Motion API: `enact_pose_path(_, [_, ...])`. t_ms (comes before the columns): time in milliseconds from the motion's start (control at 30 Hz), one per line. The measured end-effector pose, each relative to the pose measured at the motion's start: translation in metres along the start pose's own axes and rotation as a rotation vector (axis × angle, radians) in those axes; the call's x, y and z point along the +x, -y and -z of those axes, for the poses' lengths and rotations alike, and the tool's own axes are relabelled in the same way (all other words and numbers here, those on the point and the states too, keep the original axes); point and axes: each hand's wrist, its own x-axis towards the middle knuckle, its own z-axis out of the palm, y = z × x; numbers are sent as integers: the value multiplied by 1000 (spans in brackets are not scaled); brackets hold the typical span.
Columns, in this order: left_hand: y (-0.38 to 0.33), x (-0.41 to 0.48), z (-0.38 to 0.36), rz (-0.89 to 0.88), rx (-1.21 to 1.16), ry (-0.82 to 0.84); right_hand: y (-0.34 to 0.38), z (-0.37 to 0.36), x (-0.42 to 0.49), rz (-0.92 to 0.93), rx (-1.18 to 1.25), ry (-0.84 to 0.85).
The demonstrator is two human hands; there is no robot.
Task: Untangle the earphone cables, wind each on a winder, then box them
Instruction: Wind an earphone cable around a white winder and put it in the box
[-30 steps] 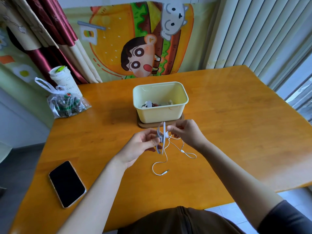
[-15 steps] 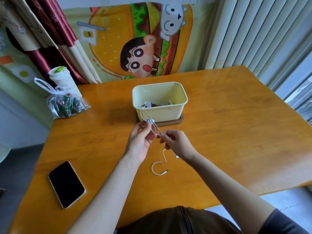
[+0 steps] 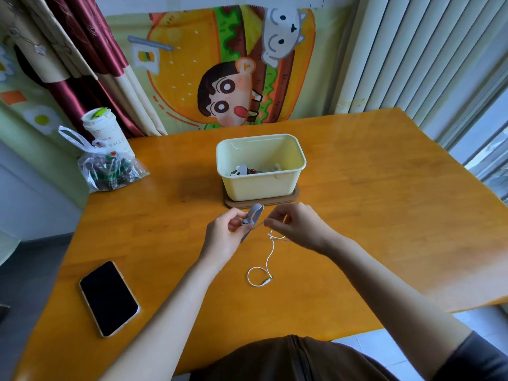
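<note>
1. We see the left hand (image 3: 225,237) with its fingers curled round a grey winder (image 3: 254,215), pinching it near its middle and holding it above the table (image 3: 357,215).
2. The right hand (image 3: 297,226) sits just beside it, thumb and forefinger pinching the white earphone cable (image 3: 270,251) close to the winder, with a short stretch of cable pulled tight between the two.
3. Below the right hand the cable hangs down to the table and ends in a small loop with the plug (image 3: 266,282) lying flat.
4. Just beyond the hands stands a pale yellow box (image 3: 261,185), open, on a brown wooden base (image 3: 295,195); we make out white and dark pieces at its bottom.
5. To the near left a phone (image 3: 108,298) lies face up, its screen dark.
6. At the far left corner a clear plastic bag (image 3: 110,171) holds green and red packets; their labels are too small to read.
7. Behind the bag stands a white cup (image 3: 105,130) with handwriting that we cannot read.
8. On the wall hangs a cartoon cloth (image 3: 233,70) showing a boy inside a burger; we see no words on it.
</note>
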Motion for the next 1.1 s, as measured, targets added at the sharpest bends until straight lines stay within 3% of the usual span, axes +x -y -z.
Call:
enact_pose_path(133, [-4, -8, 3, 48, -85, 129, -6, 12, 6, 41, -61, -50])
enact_pose_path(333, [-21, -10, 5, 94, -307, 292, -16, 14, 15, 1, 49, -133])
enact_pose_path(500, [-32, -10, 6, 129, -564, 357, -22, 6, 13, -73, 164, -68])
enact_pose_path(633, [-39, -4, 4, 140, -826, 244, -15, -6, 5, -160, 457, -37])
enact_pose_path(800, [-42, -1, -3, 254, -1031, 111, -4, -17, 1, -218, 570, 4])
enact_pose_path(967, [-35, 2, -8, 318, -1081, -57, 2, -24, 0, -234, 502, 13])
enact_pose_path(1100, [-30, 2, -9, 312, -985, -139, 3, -29, -5, -174, 382, -19])
